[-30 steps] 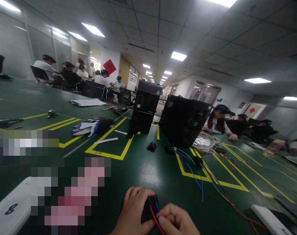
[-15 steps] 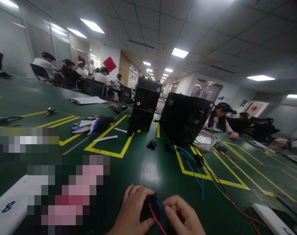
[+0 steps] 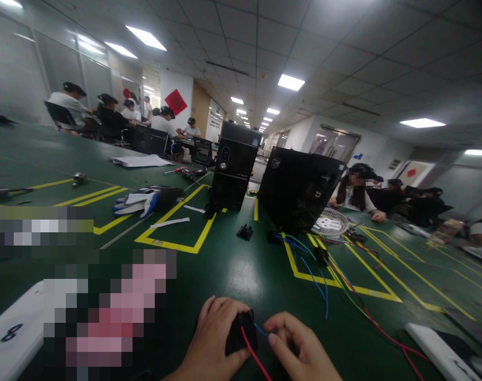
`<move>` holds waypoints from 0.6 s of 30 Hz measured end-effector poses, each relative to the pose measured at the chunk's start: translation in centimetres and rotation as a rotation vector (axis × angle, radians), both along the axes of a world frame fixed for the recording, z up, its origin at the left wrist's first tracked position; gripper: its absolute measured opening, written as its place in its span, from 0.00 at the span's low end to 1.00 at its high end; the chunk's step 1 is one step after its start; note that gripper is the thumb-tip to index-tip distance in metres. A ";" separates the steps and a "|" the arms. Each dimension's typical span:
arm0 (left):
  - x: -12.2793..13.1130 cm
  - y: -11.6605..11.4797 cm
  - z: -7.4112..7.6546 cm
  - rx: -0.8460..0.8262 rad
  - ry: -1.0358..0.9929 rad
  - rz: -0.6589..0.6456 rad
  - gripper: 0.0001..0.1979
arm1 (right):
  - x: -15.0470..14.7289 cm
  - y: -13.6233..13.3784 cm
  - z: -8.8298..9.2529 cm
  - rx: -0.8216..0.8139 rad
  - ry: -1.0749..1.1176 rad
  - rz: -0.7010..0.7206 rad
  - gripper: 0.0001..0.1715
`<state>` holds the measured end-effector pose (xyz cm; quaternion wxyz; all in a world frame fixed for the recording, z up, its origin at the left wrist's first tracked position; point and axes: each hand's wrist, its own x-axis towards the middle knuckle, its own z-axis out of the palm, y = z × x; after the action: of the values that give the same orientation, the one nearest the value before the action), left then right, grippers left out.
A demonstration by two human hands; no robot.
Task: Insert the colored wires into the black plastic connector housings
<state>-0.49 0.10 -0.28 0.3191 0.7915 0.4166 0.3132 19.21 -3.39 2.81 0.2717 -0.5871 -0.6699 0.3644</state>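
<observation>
My left hand [image 3: 211,338] is wrapped round a small black block-like part [image 3: 247,330], low in the middle of the view. A red wire [image 3: 253,353] runs from this part down toward the bottom edge. On its right side a short blue wire [image 3: 259,329] sticks out. The thumb and forefinger of my right hand [image 3: 298,344] are pinched together at the free end of that blue wire. Much of the black part is hidden behind my left fingers, so its exact kind does not show.
Two black computer-case-like boxes, one upright [image 3: 236,169] and one wider [image 3: 300,190], stand ahead. A small black part [image 3: 244,232] lies before them. Loose wires [image 3: 326,291] trail at right. Gloves [image 3: 135,203] and papers [image 3: 141,161] lie left; a person [image 3: 360,196] sits at far right.
My right hand has shifted slightly right, and more of the blue wire shows between it and the black part. My left hand keeps its hold. The view has tilted a little.
</observation>
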 end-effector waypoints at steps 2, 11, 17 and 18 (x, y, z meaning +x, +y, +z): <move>0.0 0.0 0.0 -0.007 0.002 0.010 0.21 | 0.1 0.1 -0.1 0.010 -0.027 -0.042 0.23; 0.0 0.1 0.1 0.010 0.021 -0.004 0.19 | -1.0 -0.5 -0.2 -0.015 0.011 -0.006 0.26; 0.0 0.2 -0.1 0.018 0.015 -0.017 0.20 | -0.9 -0.4 -1.0 -0.025 -0.049 0.085 0.23; 0.0 0.2 -0.2 0.022 0.011 -0.013 0.21 | -0.8 -0.4 -1.0 -0.024 -0.074 0.093 0.21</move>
<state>-0.46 0.34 -0.51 0.3100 0.7994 0.4099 0.3114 18.46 -3.79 1.76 0.2224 -0.5718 -0.7016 0.3624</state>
